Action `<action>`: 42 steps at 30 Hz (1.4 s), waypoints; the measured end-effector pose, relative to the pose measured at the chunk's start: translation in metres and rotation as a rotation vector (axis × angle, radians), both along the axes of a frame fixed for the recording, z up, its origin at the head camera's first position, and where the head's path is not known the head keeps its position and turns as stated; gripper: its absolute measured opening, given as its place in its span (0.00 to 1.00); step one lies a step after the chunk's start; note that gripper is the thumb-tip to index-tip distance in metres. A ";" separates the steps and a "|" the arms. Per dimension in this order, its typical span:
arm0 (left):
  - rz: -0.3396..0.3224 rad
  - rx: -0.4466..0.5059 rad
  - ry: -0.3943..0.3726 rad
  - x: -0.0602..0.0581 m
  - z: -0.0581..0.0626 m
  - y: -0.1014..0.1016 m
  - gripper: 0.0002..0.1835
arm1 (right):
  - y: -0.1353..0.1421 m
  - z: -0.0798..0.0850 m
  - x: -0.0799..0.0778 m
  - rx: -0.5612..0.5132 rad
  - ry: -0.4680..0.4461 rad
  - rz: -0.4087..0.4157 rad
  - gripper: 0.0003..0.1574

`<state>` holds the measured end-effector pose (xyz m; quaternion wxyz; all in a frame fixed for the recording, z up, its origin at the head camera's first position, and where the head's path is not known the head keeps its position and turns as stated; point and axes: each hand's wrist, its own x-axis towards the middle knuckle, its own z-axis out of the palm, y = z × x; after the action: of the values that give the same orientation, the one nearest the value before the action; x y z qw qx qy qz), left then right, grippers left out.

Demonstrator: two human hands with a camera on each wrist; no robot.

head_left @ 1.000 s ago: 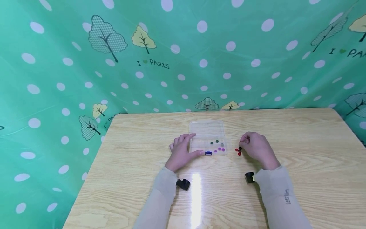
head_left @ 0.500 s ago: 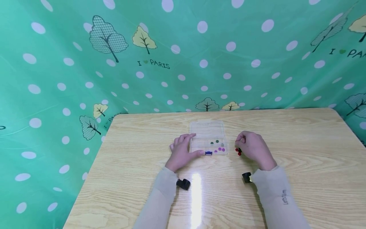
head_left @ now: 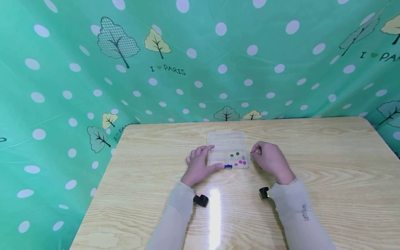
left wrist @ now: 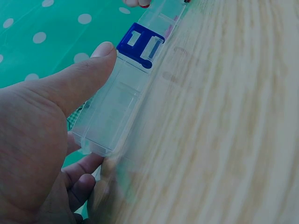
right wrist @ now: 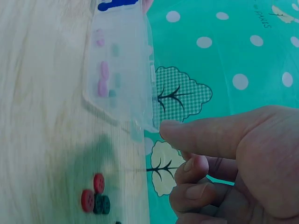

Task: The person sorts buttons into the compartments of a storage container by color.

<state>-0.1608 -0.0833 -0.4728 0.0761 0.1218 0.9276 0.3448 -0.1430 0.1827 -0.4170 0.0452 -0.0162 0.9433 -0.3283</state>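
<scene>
A clear plastic compartment box [head_left: 218, 159] lies on the table with its lid [head_left: 227, 140] raised at the back and a blue latch [left wrist: 140, 45] at the front. My left hand [head_left: 197, 170] grips its left end, thumb along the front beside the latch, other fingers round the side and back. Purple buttons [head_left: 240, 162] and green buttons [head_left: 237, 153] lie in the right-hand compartments. Just off the box's right side, my right hand [head_left: 270, 159] pinches a small red button [left wrist: 145, 6] between thumb and forefinger; the right wrist view hides it behind the thumb.
On the table under the right hand sit loose red buttons [right wrist: 88, 200] and dark buttons [right wrist: 98, 204], mostly covered by that hand in the head view. A green dotted cloth [head_left: 200, 62] hangs behind the wooden table [head_left: 140, 194].
My right hand has lifted off the loose buttons and moved left toward the box with the red button. The left hand and the box have stayed in place.
</scene>
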 end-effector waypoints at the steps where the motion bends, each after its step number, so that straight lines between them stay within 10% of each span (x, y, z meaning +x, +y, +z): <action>1: 0.001 -0.001 0.000 0.000 0.000 0.000 0.51 | -0.001 0.000 0.000 0.000 -0.001 0.000 0.04; 42: 0.004 0.001 0.006 0.001 0.000 0.001 0.51 | -0.059 -0.004 -0.013 -0.086 -0.029 0.028 0.02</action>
<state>-0.1600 -0.0827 -0.4726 0.0726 0.1208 0.9279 0.3451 -0.1556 0.1235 -0.4215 0.0630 -0.0266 0.9272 -0.3683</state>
